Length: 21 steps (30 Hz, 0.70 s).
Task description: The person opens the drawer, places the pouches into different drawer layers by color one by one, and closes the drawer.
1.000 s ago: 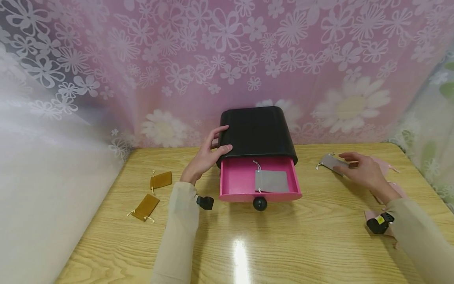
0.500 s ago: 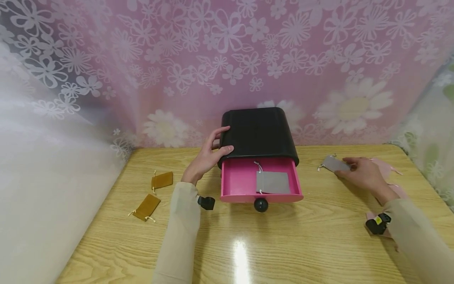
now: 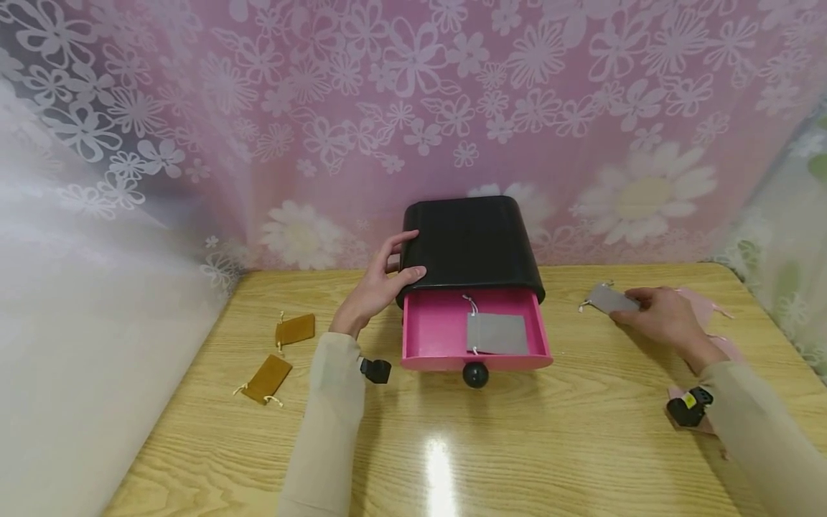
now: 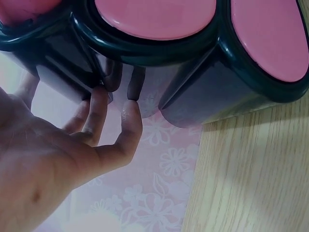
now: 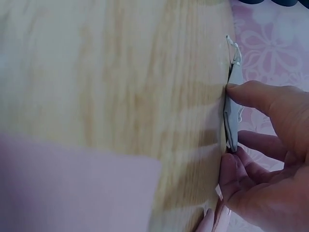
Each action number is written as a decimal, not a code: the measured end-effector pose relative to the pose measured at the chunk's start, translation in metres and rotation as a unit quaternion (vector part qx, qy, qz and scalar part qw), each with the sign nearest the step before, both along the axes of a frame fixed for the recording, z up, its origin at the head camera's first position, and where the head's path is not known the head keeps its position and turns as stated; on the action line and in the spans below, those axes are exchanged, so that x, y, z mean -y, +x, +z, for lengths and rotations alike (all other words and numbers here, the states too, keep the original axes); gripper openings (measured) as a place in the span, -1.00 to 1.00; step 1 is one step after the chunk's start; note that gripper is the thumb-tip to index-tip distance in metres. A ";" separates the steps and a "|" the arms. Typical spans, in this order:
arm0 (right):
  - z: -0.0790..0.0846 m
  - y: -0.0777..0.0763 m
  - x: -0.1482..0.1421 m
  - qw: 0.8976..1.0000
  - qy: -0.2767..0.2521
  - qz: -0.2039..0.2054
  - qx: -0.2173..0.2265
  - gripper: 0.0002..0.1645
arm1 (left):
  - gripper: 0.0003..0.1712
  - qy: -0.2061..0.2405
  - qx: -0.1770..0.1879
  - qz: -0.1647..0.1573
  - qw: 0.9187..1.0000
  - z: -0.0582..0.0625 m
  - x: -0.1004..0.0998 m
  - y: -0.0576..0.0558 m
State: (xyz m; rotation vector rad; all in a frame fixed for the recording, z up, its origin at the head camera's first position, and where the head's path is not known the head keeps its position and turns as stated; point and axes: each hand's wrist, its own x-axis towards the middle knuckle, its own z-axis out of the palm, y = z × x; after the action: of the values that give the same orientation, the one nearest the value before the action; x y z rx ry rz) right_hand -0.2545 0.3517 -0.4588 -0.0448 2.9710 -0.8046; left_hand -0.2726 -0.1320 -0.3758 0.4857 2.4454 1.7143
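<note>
My left hand (image 3: 377, 283) rests on the left side of a black drawer cabinet (image 3: 470, 240), its thumb on the top near the front edge. In the left wrist view, its bent fingers (image 4: 129, 123) touch the cabinet's dark side. The pink drawer (image 3: 434, 323) is pulled out by its round black knob end, and a grey drawstring pouch (image 3: 502, 334) lies inside at the right. At the far right, my right hand (image 3: 662, 316) pinches another grey drawstring pouch (image 3: 604, 298) lying on the table. The right wrist view shows the thumb (image 5: 246, 93) on that pouch, fingers at its lower end.
Two brown drawstring pouches (image 3: 268, 378) lie left of the cabinet. Several pink pouches (image 3: 701, 305) lie on the right, partly hidden under my right hand and sleeve. A flowered curtain (image 3: 465, 129) hangs behind the wooden table (image 3: 517, 445).
My right hand has lowered its raised fingers, and thumb and fingers have come together on the grey pouch. The left hand and the drawer stay as they were.
</note>
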 end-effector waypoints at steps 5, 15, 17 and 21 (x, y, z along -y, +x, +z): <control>0.000 0.003 0.000 1.000 0.007 -0.004 0.001 -0.12 | -0.32 0.000 0.000 0.000 1.000 0.000 -0.002 0.000; -0.001 0.009 0.001 1.000 -0.018 -0.012 -0.014 -0.27 | -0.31 0.000 0.004 -0.002 1.000 0.002 -0.002 0.001; -0.001 0.011 0.001 0.999 -0.025 -0.014 -0.014 -0.27 | -0.31 0.003 0.002 -0.005 1.000 0.001 -0.001 0.001; -0.001 0.014 0.002 0.999 -0.034 -0.016 -0.035 -0.31 | -0.31 0.007 0.004 -0.003 1.000 0.000 0.000 0.001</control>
State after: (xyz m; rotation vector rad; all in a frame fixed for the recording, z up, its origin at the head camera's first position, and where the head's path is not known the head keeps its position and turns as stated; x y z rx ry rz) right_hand -0.2405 0.3500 -0.4597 -0.0303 3.0168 -0.9261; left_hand -0.2715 -0.1320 -0.3754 0.4874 2.4254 1.7283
